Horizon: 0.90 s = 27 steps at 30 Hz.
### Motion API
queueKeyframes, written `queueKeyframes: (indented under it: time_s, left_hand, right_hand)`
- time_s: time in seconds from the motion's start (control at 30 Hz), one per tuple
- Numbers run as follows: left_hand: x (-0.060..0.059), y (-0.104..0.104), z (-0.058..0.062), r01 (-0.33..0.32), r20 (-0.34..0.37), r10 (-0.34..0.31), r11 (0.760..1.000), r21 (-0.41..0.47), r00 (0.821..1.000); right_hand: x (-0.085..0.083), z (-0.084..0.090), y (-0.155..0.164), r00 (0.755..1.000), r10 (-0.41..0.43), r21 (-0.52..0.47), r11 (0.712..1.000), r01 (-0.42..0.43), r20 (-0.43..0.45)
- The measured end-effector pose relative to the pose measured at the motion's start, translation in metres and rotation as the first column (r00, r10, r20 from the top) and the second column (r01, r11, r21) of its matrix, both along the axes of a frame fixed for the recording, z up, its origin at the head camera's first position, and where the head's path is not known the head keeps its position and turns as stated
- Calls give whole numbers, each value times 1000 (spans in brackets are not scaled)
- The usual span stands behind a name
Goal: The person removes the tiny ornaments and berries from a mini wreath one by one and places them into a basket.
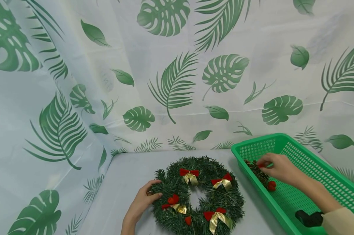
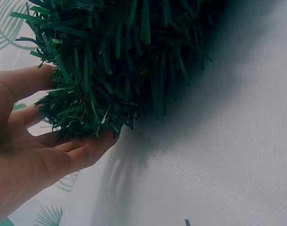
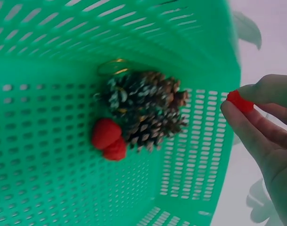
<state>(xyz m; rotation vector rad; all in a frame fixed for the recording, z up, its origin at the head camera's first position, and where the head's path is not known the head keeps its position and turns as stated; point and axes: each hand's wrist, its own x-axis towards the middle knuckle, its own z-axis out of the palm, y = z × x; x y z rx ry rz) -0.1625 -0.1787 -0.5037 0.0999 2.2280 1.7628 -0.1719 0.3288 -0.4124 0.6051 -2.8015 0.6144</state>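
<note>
Wreath sits flat on the pale grey tabletop, near centre; I read it as a ring of stiff dark-green plastic needles, bristly, with an open hole in the middle. Four red-and-gold ribbon bows are spaced round it, satin-looking. Left hand grips the wreath's left edge, fingers curled under the needles and thumb on top; in the left wrist view the fingers are lightly spread and cup the tufts from below. Right hand is inside the green basket on the right, a rectangular moulded plastic tray with perforated mesh walls. Thumb and forefinger pinch a small red berry, round and matte, other fingers loosely curled behind. Just left of it on the basket floor lie pine cones, brown, scaly, white-tipped, with a thin gold wire loop at the far end. Two more red berries touch the cones' near-left side. Backdrop is a white sheet with a green leaf print, draped and creased.
</note>
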Motion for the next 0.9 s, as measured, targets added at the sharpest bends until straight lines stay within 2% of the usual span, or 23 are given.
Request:
queueKeyframes:
  time_s: [0.23, 0.5, 0.9]
  left_hand:
    - [1, 0, 0, 0, -8, 0, 1000, -3, 1000]
    - [3, 1, 1, -8, -15, 8, 1000, -14, 1000]
    - [2, 1, 2, -12, -20, 12, 999, -30, 1000]
  right_hand:
    - [2, -8, 11, 995, -40, 13, 999, 39, 93]
    - [3, -18, 21, 980, -52, 46, 998, 44, 190]
    - [3, -38, 32, 970, -68, 68, 996, 54, 233]
